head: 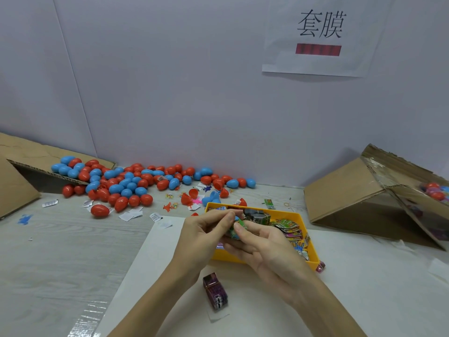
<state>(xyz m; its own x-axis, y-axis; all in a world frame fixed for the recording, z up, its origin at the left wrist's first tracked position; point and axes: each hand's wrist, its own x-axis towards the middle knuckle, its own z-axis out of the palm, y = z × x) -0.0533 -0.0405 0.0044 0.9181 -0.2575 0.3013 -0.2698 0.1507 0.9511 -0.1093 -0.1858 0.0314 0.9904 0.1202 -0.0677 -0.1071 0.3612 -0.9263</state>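
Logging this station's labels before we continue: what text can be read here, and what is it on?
"套膜": white paper sheet on the wall.
Red bar beneath it: blurred, unreadable.
"6", perhaps: dark box on the table; rest blurred.
Packets in the yellow tray: print too small.
Printed wrapper being held: unreadable.
White slips near the plastic eggs: too small.

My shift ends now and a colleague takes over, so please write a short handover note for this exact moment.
Left hand: pinches the green item from above.
Right hand: holds the same item, thumb on it.
Both are over the yellow tray, which holds packets.
Done, it seems: one dark box lies on the white sheet.
Left: the item in hand; many red and blue eggs by the wall, a few open.
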